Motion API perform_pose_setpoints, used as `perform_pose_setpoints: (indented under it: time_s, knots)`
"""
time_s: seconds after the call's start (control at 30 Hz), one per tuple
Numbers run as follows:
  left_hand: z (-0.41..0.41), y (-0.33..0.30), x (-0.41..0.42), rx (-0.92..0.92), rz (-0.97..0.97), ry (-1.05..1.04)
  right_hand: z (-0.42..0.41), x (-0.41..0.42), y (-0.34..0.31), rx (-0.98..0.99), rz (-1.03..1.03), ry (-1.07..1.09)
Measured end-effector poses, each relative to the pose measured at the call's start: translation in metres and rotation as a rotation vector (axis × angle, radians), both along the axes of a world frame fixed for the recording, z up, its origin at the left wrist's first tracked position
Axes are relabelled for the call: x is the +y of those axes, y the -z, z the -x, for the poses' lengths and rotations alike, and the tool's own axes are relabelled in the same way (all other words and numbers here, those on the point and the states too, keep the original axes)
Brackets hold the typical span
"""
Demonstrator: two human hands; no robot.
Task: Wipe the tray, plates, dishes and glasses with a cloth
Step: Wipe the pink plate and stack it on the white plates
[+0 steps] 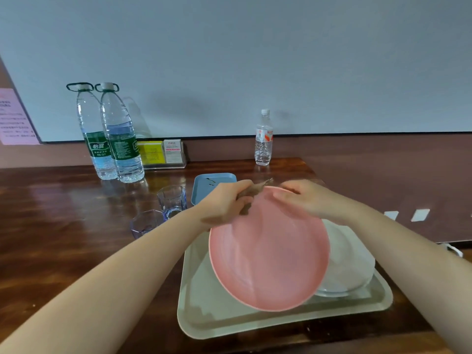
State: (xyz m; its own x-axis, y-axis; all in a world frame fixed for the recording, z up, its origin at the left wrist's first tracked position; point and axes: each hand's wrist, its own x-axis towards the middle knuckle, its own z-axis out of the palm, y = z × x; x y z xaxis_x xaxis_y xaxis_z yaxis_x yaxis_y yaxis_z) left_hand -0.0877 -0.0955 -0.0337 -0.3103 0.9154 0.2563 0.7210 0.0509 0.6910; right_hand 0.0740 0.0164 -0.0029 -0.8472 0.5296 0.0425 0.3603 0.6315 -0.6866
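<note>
- The pink plate [268, 251] is tilted up above the beige tray [217, 312], its far rim held by both hands.
- The left hand [224, 205] grips a brown cloth [251, 194] against the plate's far left rim.
- The right hand [310, 198] pinches the plate's far right rim.
- A white plate [350, 267] lies on the tray, right of the pink plate.
- A blue dish [204, 185] and two glasses [171, 200] stand beyond the pink plate, to its left.

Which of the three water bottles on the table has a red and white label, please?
The small bottle, standing alone by the wall beyond the right hand. The two large bottles at the left have green labels and carrying handles.
</note>
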Motion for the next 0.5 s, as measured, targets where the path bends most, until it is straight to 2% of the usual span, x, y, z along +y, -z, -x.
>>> perform_pose_setpoints:
  time_s: [0.13,0.23,0.5]
  knots:
    - [-0.003,0.000,0.005,-0.102,-0.054,-0.011,0.002,0.002,0.013,0.097,-0.140,0.098]
    - [0.001,0.004,0.007,-0.226,-0.080,-0.058,-0.003,0.013,0.027,0.213,-0.042,0.200]
    - [-0.009,0.031,0.014,-0.537,-0.293,-0.432,-0.007,0.009,0.054,0.666,0.275,0.668]
